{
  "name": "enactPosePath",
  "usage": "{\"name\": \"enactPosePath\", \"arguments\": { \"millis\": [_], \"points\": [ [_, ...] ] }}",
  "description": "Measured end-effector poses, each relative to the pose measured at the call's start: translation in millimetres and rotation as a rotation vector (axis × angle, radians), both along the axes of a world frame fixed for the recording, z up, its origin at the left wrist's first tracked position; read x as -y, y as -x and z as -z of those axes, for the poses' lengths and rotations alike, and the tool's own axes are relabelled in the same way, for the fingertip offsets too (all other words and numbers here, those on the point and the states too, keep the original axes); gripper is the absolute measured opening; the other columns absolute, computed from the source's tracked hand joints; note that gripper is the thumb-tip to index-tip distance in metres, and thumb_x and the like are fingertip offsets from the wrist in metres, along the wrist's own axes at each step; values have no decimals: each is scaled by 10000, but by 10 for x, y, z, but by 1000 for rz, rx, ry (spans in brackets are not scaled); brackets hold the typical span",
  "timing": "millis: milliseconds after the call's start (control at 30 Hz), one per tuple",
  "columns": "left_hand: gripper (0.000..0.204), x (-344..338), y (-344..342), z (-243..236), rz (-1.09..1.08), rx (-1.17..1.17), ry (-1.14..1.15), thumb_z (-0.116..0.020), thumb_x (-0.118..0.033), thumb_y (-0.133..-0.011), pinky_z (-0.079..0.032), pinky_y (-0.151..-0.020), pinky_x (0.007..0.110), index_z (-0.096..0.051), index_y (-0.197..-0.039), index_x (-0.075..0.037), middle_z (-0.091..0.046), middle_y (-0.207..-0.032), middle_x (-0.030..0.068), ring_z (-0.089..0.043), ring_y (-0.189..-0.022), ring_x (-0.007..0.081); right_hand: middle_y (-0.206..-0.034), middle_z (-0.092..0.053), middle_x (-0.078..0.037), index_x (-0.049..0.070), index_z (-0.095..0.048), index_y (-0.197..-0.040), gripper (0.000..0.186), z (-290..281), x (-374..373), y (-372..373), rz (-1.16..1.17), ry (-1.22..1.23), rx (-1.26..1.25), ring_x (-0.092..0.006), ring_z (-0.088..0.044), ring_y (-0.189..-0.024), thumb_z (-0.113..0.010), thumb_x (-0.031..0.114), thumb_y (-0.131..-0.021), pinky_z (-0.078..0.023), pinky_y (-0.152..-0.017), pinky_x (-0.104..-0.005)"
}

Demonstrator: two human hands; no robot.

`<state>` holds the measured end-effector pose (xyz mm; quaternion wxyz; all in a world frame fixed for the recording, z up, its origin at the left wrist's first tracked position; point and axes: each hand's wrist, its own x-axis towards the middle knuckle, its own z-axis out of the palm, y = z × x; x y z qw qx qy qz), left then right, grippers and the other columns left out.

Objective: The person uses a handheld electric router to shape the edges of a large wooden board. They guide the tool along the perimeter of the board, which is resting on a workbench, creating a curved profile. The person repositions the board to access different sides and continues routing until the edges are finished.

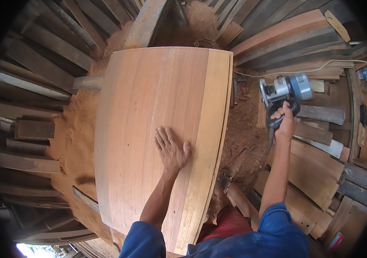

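Note:
A large pale wooden panel (149, 112) made of joined boards fills the middle of the view. My left hand (171, 148) lies flat on it, fingers spread, near its right side. My right hand (284, 122) is off to the right of the panel, gripping the black handle of a grey and blue electric power tool (284, 90). The tool hangs over the floor, apart from the panel. A pale cord (321, 69) runs off behind the tool toward the right.
Sawdust (74, 133) is heaped on the floor left of and behind the panel. Wood chips (243, 137) cover the ground to its right. Stacked planks (304, 38) and offcuts (317, 167) surround the spot. My sandalled foot (223, 179) stands by the panel's edge.

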<state>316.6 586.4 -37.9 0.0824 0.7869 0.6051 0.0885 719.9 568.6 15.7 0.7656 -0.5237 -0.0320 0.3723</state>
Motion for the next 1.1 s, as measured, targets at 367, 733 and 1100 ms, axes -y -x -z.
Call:
{"name": "enactPosePath", "arguments": {
  "millis": [367,733,1100],
  "points": [
    [873,-36,6,103,-16,27,-104,-511,-486,-935,-110,-1236,615,-285,-1527,113,-214,-1603,374,-138,-1513,540,-640,-508,-13,117,-532,-780,199,920,1926,541,-32,192,-347,-156,-547,-589,-623,188,-941,-527,-591,-376],
    [908,-54,-11,157,-42,-25,-87,-516,-543,-935,-107,-1244,595,-278,-1542,88,-223,-1612,352,-134,-1524,516,-650,-510,23,135,-553,-823,154,1376,1796,538,-102,259,-462,-134,-524,-550,-641,195,-934,-512,-549,-333],
    [874,8,28,12,2,-119,25,-469,-524,-971,-119,-1234,616,-216,-1565,65,-182,-1629,341,-137,-1518,530,-645,-497,-24,121,-487,-778,237,2669,754,-275,15,353,-657,-188,-507,-566,-555,191,-994,-501,-599,-366]
  ]
}}
